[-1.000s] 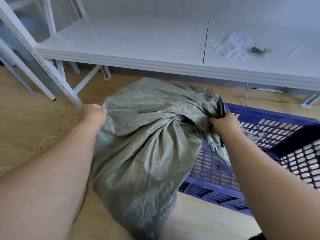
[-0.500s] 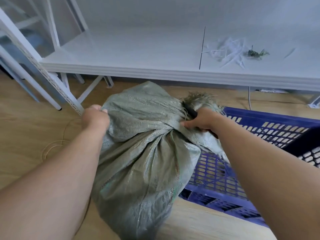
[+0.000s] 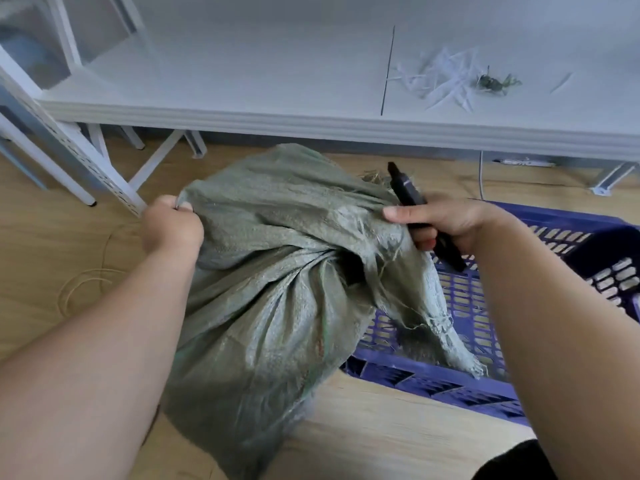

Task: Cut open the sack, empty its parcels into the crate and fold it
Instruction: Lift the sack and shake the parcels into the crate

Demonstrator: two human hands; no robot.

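Green woven plastic sack (image 3: pixel 263 292) takes up most of my view, standing on the wood floor with its cut, frayed mouth flopped over the near rim of the purple crate (image 3: pixel 491 389) on the right. I can't see any parcels from here, so they're presumably still inside. White table (image 3: pixel 242 109) runs across the back with a little heap of scraps (image 3: pixel 450 81) on it. Left hand (image 3: pixel 173 230) has its fingers curled tight round a bunch of fabric at the sack's far-left corner. Right hand (image 3: pixel 446 223) is wrapped round a black cutter (image 3: pixel 415 209), thumb laid out on the sack near the mouth. I can't tell if the blade's out. My take for the tipping step: park the cutter first so both hands can grab fabric, get the mouth fully over the crate, then lift from the left corner so everything slides in rather than spilling on the floor.
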